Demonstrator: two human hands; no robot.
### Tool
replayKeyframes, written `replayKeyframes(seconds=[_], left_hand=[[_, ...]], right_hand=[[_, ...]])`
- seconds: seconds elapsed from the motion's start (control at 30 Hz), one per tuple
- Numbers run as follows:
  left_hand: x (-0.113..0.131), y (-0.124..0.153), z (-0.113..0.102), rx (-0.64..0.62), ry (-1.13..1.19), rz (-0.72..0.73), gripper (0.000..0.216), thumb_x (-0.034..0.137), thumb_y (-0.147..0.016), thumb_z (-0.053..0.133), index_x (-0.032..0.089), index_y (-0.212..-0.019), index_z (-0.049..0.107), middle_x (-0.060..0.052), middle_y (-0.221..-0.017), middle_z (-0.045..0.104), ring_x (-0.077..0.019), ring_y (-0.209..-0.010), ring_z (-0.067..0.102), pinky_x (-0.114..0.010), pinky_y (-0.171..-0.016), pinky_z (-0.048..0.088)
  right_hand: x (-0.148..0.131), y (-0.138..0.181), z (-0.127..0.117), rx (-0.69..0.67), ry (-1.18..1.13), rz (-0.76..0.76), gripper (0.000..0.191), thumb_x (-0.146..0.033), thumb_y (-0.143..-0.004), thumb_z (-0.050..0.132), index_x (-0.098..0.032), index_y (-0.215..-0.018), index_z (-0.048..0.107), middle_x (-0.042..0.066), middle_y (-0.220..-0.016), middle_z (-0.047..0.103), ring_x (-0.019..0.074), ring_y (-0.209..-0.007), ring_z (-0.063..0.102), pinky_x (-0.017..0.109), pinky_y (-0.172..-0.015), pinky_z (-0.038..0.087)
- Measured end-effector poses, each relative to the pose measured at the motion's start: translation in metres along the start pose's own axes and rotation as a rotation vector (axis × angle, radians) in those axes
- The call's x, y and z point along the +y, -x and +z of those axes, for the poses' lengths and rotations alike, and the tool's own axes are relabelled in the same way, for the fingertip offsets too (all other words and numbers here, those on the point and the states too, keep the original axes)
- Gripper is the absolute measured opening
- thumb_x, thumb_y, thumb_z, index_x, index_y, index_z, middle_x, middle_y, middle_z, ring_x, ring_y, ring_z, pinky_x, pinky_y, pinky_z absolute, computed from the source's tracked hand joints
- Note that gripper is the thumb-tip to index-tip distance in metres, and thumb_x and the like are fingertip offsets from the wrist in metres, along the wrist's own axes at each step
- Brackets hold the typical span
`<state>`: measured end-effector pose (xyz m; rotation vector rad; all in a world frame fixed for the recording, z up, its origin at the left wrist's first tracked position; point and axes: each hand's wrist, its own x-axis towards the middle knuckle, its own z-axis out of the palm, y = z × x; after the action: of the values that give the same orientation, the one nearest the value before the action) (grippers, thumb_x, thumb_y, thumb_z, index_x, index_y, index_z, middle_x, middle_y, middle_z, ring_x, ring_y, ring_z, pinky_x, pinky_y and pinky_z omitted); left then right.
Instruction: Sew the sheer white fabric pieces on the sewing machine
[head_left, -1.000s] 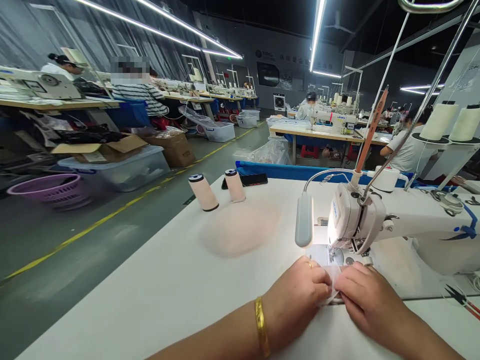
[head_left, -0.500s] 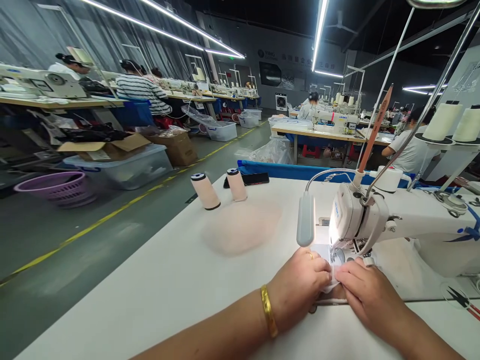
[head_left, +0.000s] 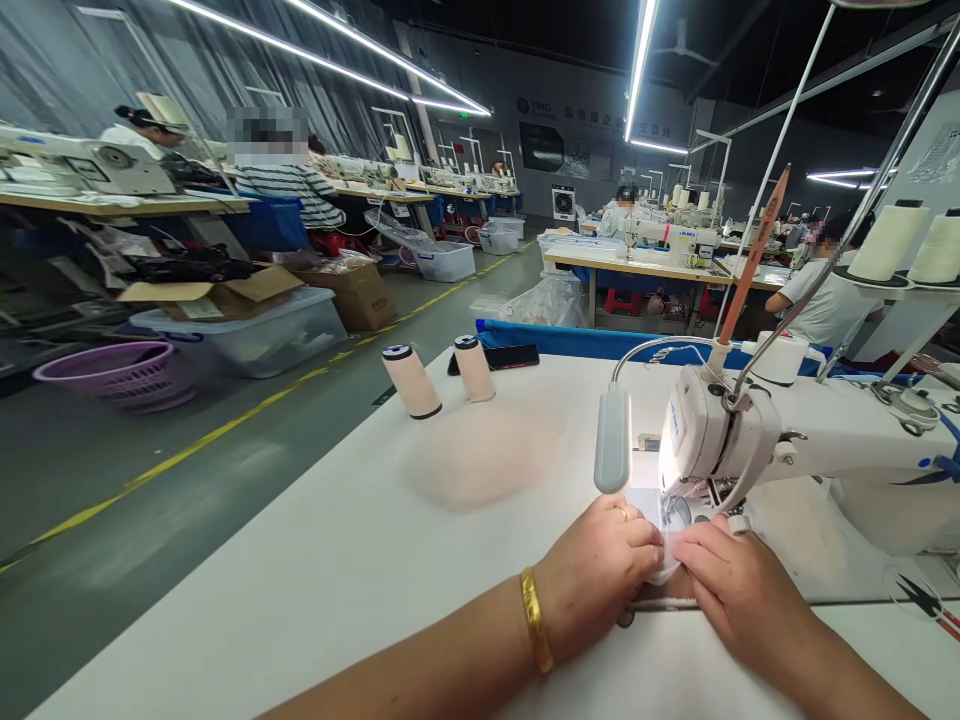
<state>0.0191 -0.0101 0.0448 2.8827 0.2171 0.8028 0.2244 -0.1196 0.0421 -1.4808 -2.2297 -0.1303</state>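
My left hand (head_left: pixel 600 580) and my right hand (head_left: pixel 735 590) lie side by side on the white table (head_left: pixel 360 560), fingers curled and pinching a small white fabric piece (head_left: pixel 664 550) between them. The fabric lies just in front of the needle area of the white sewing machine (head_left: pixel 810 450), lit by its gooseneck lamp (head_left: pixel 613 440). A gold bangle sits on my left wrist and a ring on one finger. Most of the fabric is hidden under my fingers.
Two thread cones (head_left: pixel 411 381) and a dark phone (head_left: pixel 495 358) stand at the table's far edge. A pinkish fabric pile (head_left: pixel 480 455) lies mid-table. Snips (head_left: pixel 919 595) lie at right. Large spools (head_left: pixel 904 245) sit on the stand. Other people sew at tables beyond the aisle.
Both hands have slid a little forward toward the needle with the fabric. The view has shifted slightly; otherwise nothing has moved.
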Motion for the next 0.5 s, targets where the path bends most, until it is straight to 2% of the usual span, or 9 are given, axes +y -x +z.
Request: replayKeyframes(seconds=[0.13, 0.5], left_hand=[[-0.0032, -0.002, 0.0022, 0.015, -0.024, 0.002, 0.015, 0.009, -0.092, 0.058, 0.02, -0.092, 0.067, -0.003, -0.097, 0.077, -0.019, -0.082, 0.068, -0.038, -0.08, 0.044], [-0.0089, -0.009, 0.0004, -0.042, -0.056, -0.049, 0.028, 0.011, -0.101, 0.046, 0.019, -0.092, 0.071, -0.001, -0.097, 0.077, -0.0195, -0.086, 0.066, -0.035, -0.084, 0.045]], right_hand=[[0.0008, -0.0034, -0.0007, 0.028, -0.002, 0.004, 0.034, 0.002, -0.088, 0.043, -0.024, -0.096, 0.064, 0.003, -0.084, 0.065, 0.0208, -0.07, 0.054, 0.031, -0.06, 0.04], [0.0052, -0.0064, 0.0007, 0.037, 0.052, 0.058, 0.036, -0.003, -0.092, 0.047, -0.026, -0.11, 0.069, 0.007, -0.098, 0.071, 0.024, -0.083, 0.064, 0.032, -0.069, 0.052]])
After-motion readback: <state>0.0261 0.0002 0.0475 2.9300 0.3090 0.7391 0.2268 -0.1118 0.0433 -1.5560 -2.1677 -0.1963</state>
